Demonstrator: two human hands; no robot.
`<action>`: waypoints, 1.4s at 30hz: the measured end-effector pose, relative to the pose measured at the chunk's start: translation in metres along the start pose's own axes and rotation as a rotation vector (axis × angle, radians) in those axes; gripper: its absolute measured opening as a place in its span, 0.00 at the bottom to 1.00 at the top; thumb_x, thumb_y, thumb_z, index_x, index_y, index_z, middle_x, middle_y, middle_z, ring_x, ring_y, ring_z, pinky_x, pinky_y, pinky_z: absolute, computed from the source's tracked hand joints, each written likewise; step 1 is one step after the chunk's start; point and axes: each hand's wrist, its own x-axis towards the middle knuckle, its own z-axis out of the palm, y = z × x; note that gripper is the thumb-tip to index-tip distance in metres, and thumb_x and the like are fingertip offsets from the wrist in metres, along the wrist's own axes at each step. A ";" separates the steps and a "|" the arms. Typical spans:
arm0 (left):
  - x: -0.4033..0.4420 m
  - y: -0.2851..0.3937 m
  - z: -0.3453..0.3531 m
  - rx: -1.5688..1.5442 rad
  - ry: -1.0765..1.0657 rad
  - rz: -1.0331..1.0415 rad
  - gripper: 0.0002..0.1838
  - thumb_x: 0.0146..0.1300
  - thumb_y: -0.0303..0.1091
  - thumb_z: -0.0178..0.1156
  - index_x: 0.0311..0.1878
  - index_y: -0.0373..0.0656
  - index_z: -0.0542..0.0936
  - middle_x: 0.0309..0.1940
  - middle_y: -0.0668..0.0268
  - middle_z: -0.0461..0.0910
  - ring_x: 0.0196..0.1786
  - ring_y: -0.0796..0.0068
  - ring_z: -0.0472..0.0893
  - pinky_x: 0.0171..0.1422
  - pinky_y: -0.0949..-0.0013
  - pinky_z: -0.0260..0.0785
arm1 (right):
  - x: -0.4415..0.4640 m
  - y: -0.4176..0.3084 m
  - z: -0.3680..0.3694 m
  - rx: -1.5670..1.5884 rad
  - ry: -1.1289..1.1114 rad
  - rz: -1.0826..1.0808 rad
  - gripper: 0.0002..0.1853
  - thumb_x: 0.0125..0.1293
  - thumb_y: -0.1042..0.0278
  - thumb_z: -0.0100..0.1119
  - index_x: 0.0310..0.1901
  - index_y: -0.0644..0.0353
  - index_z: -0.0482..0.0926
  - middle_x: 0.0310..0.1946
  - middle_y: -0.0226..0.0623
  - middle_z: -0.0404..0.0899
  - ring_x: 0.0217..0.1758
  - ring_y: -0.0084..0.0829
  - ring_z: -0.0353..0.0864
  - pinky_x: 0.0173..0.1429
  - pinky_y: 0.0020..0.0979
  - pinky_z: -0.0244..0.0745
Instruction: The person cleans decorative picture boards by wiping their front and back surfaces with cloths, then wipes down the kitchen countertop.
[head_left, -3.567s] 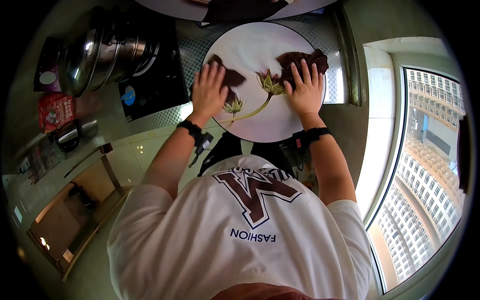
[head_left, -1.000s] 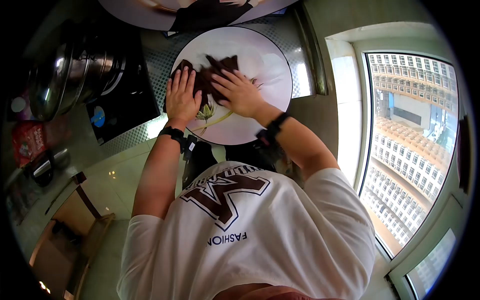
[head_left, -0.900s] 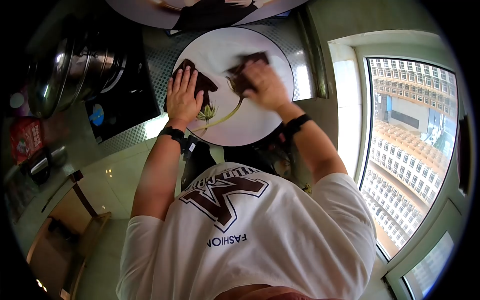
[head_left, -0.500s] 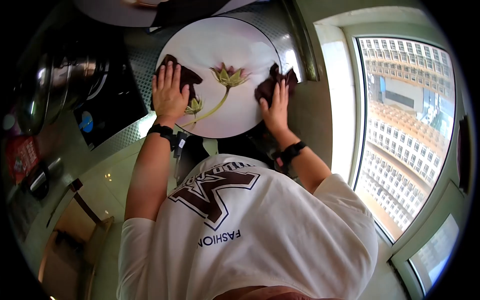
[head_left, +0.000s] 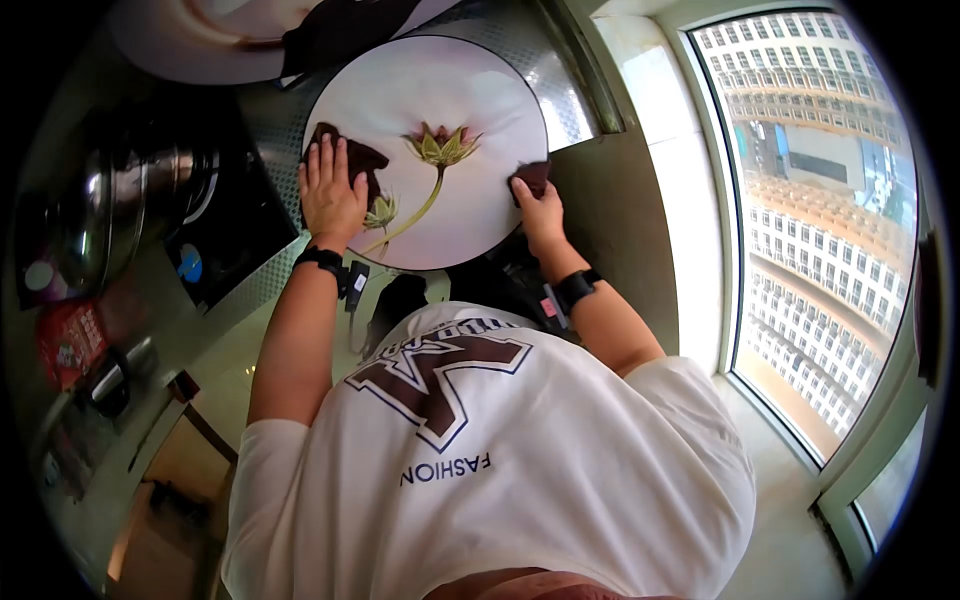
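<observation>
A large round board (head_left: 380, 85) with a flower picture lies at the counter's edge before me. On its left side my left hand (head_left: 333, 195) rests flat, fingers stretched over a dark brown cloth (head_left: 368, 160). At the right rim my right hand (head_left: 541, 215) is closed on a second dark brown cloth (head_left: 533, 173), thumb on top. The other fingers wrap round the rim and are mostly hidden.
Left of the board is a black cooktop (head_left: 235, 240), with a shiny metal pot (head_left: 110, 210) beyond it. Another round picture board (head_left: 170, 45) with a dark cloth (head_left: 345, 35) sits at the back. A tall window (head_left: 815, 230) stands to the right.
My right hand has gone from lying flat on its cloth to gripping it at the board's rim, and less of that cloth shows. The left hand stays on its cloth; the view has shifted slightly.
</observation>
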 end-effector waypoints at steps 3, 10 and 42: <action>-0.001 0.000 0.003 -0.005 0.027 -0.001 0.39 0.69 0.53 0.58 0.78 0.45 0.63 0.81 0.58 0.57 0.82 0.54 0.55 0.83 0.45 0.47 | -0.012 -0.053 -0.031 0.369 -0.338 0.380 0.15 0.68 0.64 0.66 0.53 0.61 0.80 0.43 0.34 0.84 0.45 0.31 0.84 0.50 0.35 0.80; -0.006 0.134 -0.064 -0.309 -0.127 0.323 0.41 0.65 0.56 0.61 0.76 0.43 0.67 0.81 0.57 0.57 0.83 0.54 0.52 0.85 0.45 0.43 | -0.017 -0.069 -0.054 0.525 -0.628 0.326 0.12 0.69 0.68 0.62 0.51 0.59 0.79 0.45 0.34 0.83 0.47 0.33 0.83 0.54 0.42 0.81; -0.091 -0.057 -0.191 -1.344 0.655 -0.527 0.33 0.80 0.56 0.43 0.70 0.34 0.71 0.64 0.57 0.78 0.65 0.62 0.77 0.70 0.63 0.67 | -0.111 -0.179 -0.116 -0.384 -0.515 -1.152 0.12 0.55 0.82 0.65 0.43 0.67 0.84 0.34 0.38 0.85 0.33 0.31 0.83 0.40 0.28 0.75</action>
